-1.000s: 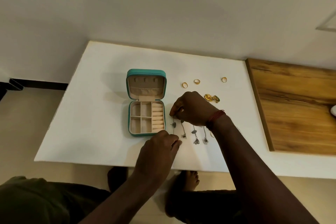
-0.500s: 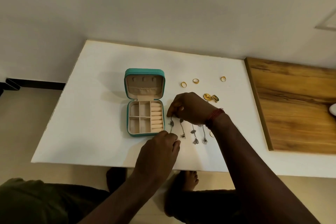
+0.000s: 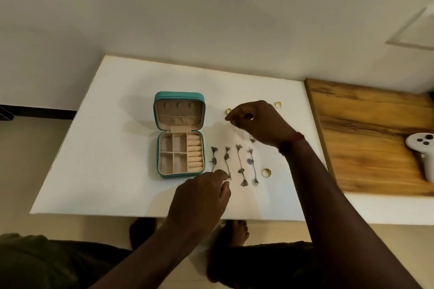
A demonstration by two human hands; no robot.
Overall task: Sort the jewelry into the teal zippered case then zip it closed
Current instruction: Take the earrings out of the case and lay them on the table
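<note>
The teal zippered case (image 3: 179,98) lies open on the white table (image 3: 112,148), its beige compartments bare. Right of it, several silver chain earrings lie in a row, the leftmost silver chain (image 3: 213,159) nearest the case. My left hand (image 3: 202,195) has its fingers curled over that chain's lower end. My right hand (image 3: 260,122) hovers farther back with curled fingertips beside a gold ring (image 3: 228,111); nothing shows between them. Another gold ring (image 3: 278,104) lies behind the hand, and a third gold ring (image 3: 266,172) lies near my right forearm.
A wooden board (image 3: 366,129) adjoins the table on the right, with a white controller (image 3: 422,155) on it. A small silver piece (image 3: 252,139) peeks out under my right hand. A wall runs behind the table. My bare feet show below the front edge.
My right hand has let go of the upper end of the leftmost chain and moved back toward the gold rings. My left hand has stayed at the chain's lower end.
</note>
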